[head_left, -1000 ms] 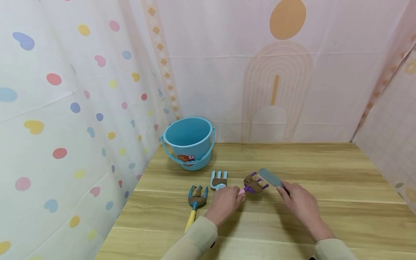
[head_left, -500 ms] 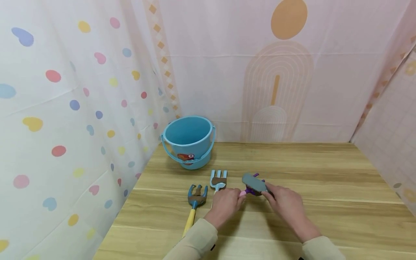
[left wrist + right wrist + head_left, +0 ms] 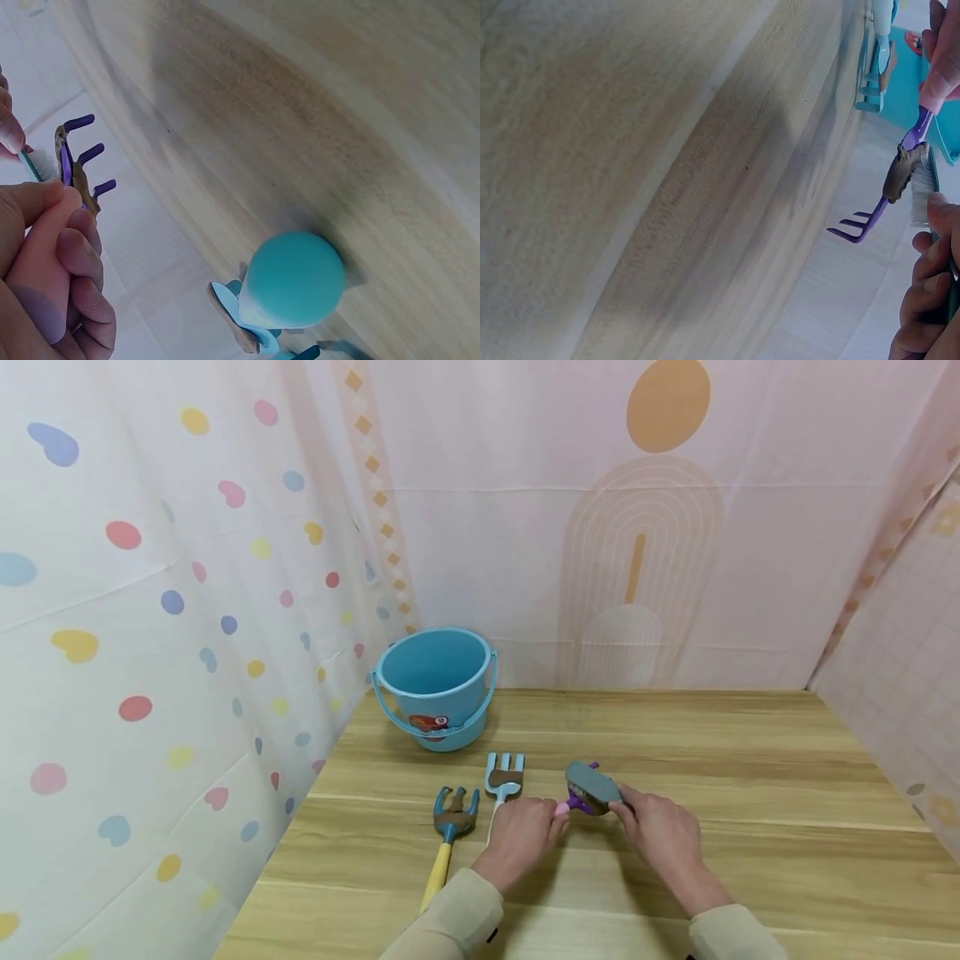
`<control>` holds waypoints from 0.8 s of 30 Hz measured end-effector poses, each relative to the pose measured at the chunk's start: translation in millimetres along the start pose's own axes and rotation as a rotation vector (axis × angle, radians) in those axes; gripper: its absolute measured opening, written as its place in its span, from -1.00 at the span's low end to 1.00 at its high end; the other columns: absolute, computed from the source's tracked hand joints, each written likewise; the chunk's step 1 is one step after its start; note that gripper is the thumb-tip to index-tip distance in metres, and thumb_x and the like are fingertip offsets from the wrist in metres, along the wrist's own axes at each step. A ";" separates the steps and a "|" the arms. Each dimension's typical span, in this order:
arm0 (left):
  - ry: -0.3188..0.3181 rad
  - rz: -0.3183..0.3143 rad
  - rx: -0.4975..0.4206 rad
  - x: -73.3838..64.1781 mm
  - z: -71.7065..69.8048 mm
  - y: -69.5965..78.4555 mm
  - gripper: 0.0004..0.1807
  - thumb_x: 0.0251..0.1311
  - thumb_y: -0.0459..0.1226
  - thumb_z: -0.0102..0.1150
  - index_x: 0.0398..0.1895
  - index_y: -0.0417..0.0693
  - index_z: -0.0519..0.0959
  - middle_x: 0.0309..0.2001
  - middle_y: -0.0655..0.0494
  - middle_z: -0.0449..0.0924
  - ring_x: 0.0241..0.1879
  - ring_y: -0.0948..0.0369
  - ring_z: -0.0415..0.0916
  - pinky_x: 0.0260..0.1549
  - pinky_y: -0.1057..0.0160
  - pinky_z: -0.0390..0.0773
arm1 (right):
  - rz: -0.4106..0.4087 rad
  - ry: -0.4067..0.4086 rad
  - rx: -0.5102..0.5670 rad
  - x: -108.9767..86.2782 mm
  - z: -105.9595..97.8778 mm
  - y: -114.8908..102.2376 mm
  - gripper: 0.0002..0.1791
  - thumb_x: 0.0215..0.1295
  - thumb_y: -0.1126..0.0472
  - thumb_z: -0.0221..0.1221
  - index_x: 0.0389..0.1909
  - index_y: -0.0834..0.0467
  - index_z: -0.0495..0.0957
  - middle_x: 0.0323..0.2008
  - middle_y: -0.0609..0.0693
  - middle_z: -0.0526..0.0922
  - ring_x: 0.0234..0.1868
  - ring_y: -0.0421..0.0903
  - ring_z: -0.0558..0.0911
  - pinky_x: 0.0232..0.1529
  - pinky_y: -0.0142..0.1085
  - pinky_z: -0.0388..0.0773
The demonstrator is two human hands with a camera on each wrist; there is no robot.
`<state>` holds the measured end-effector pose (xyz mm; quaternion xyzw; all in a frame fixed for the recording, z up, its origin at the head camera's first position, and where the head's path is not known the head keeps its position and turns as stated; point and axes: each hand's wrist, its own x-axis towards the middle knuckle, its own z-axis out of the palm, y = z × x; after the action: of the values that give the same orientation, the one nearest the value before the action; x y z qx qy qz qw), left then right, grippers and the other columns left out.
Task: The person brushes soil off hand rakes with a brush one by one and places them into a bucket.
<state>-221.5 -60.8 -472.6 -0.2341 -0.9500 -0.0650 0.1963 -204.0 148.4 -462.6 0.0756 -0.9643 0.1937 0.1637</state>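
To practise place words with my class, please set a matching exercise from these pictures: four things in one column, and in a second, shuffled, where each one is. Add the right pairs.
Things
1. bucket
2. purple rake
3. brush
4. yellow-handled rake

Places
A. held in the right hand
B. lying beside the light-blue fork
C. upright near the far edge of the table
D. held in the left hand

Right pairs: 1-C, 2-D, 3-A, 4-B
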 end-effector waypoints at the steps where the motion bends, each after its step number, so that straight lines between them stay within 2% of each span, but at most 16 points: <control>1: 0.001 -0.001 -0.004 -0.3 -0.2 -0.3 -0.58 0.32 -0.03 0.21 -0.69 0.08 0.42 -0.73 0.27 0.32 -0.73 0.33 0.22 -0.73 0.32 0.27 | 0.004 0.001 0.002 0.0 0.2 0.0 -0.62 0.33 0.04 0.27 0.08 0.14 0.65 -0.37 0.18 0.72 -0.60 -0.02 0.54 -0.69 -0.21 0.34; 13: 0.021 -0.017 -0.024 -0.5 0.5 -1.3 -0.60 0.31 -0.02 0.22 -0.66 0.08 0.47 -0.72 0.28 0.31 -0.73 0.34 0.20 -0.74 0.33 0.24 | 0.047 0.018 0.009 0.7 1.3 -0.5 -0.63 0.33 0.04 0.28 0.08 0.13 0.66 -0.35 0.23 0.72 -0.61 0.01 0.55 -0.71 -0.18 0.34; 17: 0.025 -0.022 -0.030 -0.1 0.5 -1.3 -0.62 0.29 -0.03 0.24 -0.66 0.08 0.49 -0.72 0.28 0.32 -0.74 0.34 0.20 -0.75 0.33 0.24 | 0.075 0.013 0.052 2.1 -1.4 0.7 -0.60 0.34 0.03 0.26 0.10 0.17 0.64 -0.35 0.23 0.72 -0.63 -0.04 0.50 -0.72 -0.21 0.30; 21: -0.002 -0.047 -0.049 0.7 0.5 -2.7 -0.67 0.27 -0.05 0.27 -0.61 0.05 0.56 -0.70 0.26 0.39 -0.73 0.32 0.25 -0.74 0.32 0.26 | 0.104 0.075 0.092 4.0 -8.1 3.4 -0.60 0.34 0.07 0.27 0.08 0.23 0.64 -0.44 0.20 0.69 -0.68 -0.05 0.41 -0.74 -0.22 0.22; 24: -0.032 -0.073 -0.049 1.2 0.4 -4.6 -0.70 0.26 -0.05 0.27 -0.57 0.04 0.59 -0.68 0.23 0.43 -0.72 0.29 0.29 -0.73 0.30 0.28 | 0.074 0.108 0.092 5.0 -11.5 1.2 -0.61 0.31 0.10 0.28 0.06 0.24 0.64 -0.46 0.17 0.68 -0.68 -0.05 0.41 -0.74 -0.21 0.23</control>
<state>-224.8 -64.2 -472.6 -0.2050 -0.9591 -0.0914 0.1726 -205.6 153.8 -451.3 0.0367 -0.9463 0.2474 0.2047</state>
